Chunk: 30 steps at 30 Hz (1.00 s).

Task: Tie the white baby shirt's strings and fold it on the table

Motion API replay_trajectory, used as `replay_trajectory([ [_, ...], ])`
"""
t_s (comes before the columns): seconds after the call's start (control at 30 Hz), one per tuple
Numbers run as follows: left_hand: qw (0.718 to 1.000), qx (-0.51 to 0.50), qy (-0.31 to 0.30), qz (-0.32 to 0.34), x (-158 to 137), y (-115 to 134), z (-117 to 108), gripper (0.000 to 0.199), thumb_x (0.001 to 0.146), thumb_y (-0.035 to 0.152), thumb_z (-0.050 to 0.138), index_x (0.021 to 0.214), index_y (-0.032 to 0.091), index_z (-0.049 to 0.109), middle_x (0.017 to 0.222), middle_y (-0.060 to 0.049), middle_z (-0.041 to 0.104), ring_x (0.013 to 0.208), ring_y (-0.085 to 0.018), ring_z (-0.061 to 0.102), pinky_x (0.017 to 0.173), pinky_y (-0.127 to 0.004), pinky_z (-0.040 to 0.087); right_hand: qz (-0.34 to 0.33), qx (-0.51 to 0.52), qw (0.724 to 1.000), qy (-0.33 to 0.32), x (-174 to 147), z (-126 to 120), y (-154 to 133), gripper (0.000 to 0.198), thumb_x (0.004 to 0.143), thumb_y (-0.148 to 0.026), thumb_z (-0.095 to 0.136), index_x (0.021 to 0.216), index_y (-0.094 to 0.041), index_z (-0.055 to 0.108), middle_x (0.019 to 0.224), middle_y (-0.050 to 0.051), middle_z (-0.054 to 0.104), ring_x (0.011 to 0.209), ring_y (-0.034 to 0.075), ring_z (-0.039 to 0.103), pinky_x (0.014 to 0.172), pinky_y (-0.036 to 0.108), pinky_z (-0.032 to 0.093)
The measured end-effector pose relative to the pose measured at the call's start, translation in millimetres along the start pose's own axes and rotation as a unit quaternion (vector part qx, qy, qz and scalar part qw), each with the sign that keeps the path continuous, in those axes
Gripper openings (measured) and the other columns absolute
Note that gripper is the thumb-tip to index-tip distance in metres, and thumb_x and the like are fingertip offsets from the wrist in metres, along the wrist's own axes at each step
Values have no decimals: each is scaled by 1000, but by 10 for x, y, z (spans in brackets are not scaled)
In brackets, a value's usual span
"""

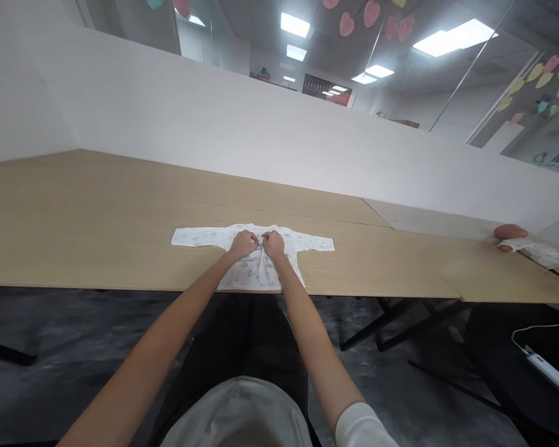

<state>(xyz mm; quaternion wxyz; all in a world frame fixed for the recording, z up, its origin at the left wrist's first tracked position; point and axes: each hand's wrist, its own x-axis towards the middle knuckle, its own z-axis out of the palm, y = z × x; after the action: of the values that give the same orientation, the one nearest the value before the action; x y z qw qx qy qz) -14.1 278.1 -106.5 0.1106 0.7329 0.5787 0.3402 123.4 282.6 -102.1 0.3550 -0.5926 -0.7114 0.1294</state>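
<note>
Narrowed fingers of the left hand and right hand are pinching a white printed shirt at its front opening; it is lying along the table's six-o'clock edge, sleeves pointing toward nine and three.

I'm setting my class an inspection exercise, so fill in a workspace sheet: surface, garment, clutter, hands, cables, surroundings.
Surface: wood-toned table along a white wall.
Garment: small white patterned garment, spread out, sleeves reaching sideways.
Clutter: what looks like a doll, at the table's right end.
Hands: left hand and right hand close together on the garment's upper front; exact grip too small to tell.
Cables: white cable at a white device, lower right.
Surroundings: glass above the wall, heart-shaped notes.
</note>
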Motion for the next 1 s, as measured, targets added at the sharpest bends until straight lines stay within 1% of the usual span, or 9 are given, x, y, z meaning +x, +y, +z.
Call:
replay_trajectory([
  [0.07, 997, -44, -46, 41, -36, -51, -69, 17, 65, 22, 57, 68, 19, 74, 85, -9, 71, 89, -25, 63, 89, -35, 48, 6, 18, 1000, -8, -7, -38, -5, 25, 76, -8, 50, 81, -16, 73, 91, 7, 70, 85, 20, 63, 78, 26, 46],
  [0.13, 992, -80, -68, 69, -72, -75, -109, 16, 66, 24, 59, 71, 22, 74, 92, -7, 71, 96, -24, 61, 94, -34, 45, 11, 56, 998, -35, -12, -97, 7, 22, 76, -11, 51, 75, -16, 72, 78, 4, 68, 77, 17, 61, 73, 25, 46],
  [0.2, 992, -89, -67, 64, -97, -67, -103, 18, 68, 29, 62, 80, 25, 75, 104, -5, 69, 106, -24, 58, 100, -34, 41, 11, 92, 994, -56, -19, -157, 27, 17, 77, -16, 54, 74, -16, 71, 70, 1, 65, 72, 16, 59, 70, 23, 46],
  [0.3, 996, -74, -49, 24, -101, -29, -41, 23, 71, 37, 66, 90, 28, 75, 114, -3, 67, 109, -25, 57, 100, -35, 41, -10, 106, 993, -52, -53, -194, 48, 13, 76, -24, 63, 84, -17, 71, 74, 2, 66, 73, 16, 58, 71, 24, 46],
  [0.4, 997, -70, -39, 7, -84, -11, 12, 21, 69, 38, 69, 86, 29, 76, 108, -2, 69, 105, -25, 58, 96, -33, 43, -26, 96, 994, -46, -117, -164, 58, 18, 77, -26, 64, 92, -17, 70, 76, 2, 65, 73, 15, 59, 73, 25, 47],
  [0.57, 996, -76, -33, 27, -93, -45, 22, 18, 68, 42, 70, 81, 31, 77, 101, -2, 70, 103, -25, 58, 94, -33, 43, -21, 117, 993, -25, -207, -138, 79, 26, 73, -11, 59, 96, -17, 68, 74, 0, 64, 71, 14, 60, 73, 24, 47],
  [0.7, 997, -53, -41, 34, -100, -68, 28, 17, 71, 40, 67, 82, 31, 77, 101, -1, 71, 102, -23, 59, 95, -32, 43, 20, 167, 985, -24, -205, -188, 107, 32, 69, -10, 57, 98, -17, 67, 71, -2, 65, 68, 14, 61, 69, 23, 49],
  [0.87, 997, -41, -60, -6, -57, -19, -7, 13, 67, 34, 68, 76, 30, 77, 99, -1, 71, 98, -24, 61, 92, -33, 44, 69, 190, 979, -28, -183, -226, 147, 36, 66, -9, 54, 98, -17, 67, 70, -2, 67, 61, 13, 60, 63, 23, 48],
  [1.0, 991, -47, -113, -62, -1, 55, -76, 16, 66, 40, 69, 72, 27, 77, 87, -3, 73, 88, -26, 64, 87, -36, 46, 91, 215, 972, -31, -195, -240, 144, 35, 64, -10, 54, 96, -16, 69, 69, -1, 67, 56, 12, 56, 57, 22, 46],
])
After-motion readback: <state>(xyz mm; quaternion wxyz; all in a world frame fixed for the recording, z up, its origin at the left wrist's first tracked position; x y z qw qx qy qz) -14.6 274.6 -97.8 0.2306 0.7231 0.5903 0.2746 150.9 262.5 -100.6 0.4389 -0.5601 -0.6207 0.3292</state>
